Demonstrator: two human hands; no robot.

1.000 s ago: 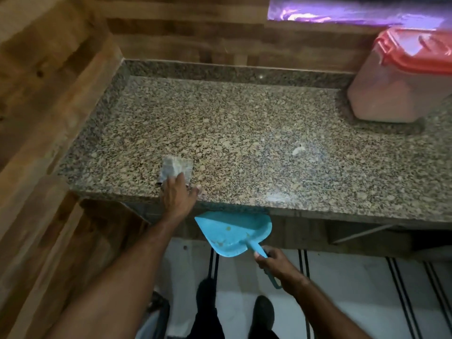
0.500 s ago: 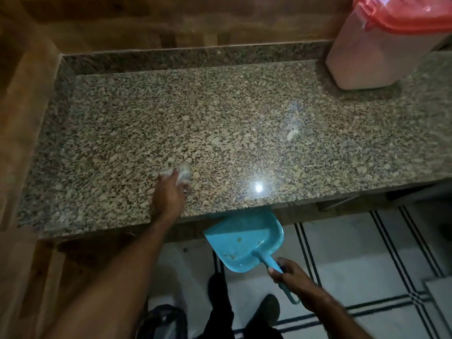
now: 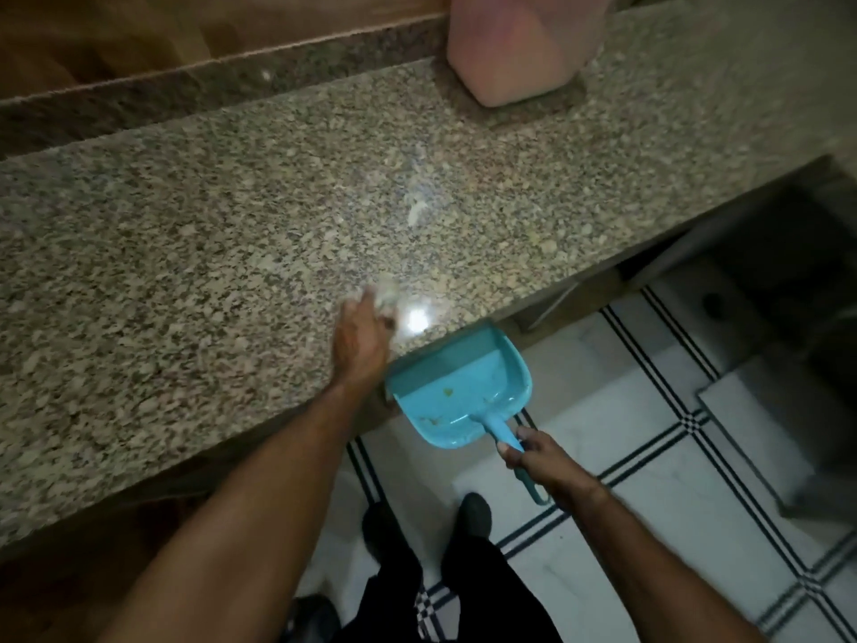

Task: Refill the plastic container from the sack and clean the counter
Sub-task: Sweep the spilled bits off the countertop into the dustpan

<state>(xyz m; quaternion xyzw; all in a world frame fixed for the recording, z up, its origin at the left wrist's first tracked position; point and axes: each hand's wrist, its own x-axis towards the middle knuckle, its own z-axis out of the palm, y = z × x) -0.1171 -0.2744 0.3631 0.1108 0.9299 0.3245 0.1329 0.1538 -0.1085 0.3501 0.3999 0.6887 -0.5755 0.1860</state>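
Observation:
My left hand presses a small pale cloth onto the speckled granite counter, close to its front edge. My right hand grips the handle of a blue dustpan, whose mouth is tucked against and just below the counter edge, right beside my left hand. A few crumbs lie in the pan. A small pale smear sits mid-counter. The pink translucent plastic container stands at the back of the counter; its lid is out of frame. The cloth is blurred.
A granite backsplash and wooden wall panels run behind the counter. Below lies a white tiled floor with black lines, my dark shoes, and a dark recess under the counter on the right.
My left hand has slid the cloth rightwards along the front edge toward the dustpan. The view has tilted down and right, so the container's red lid has left the frame.

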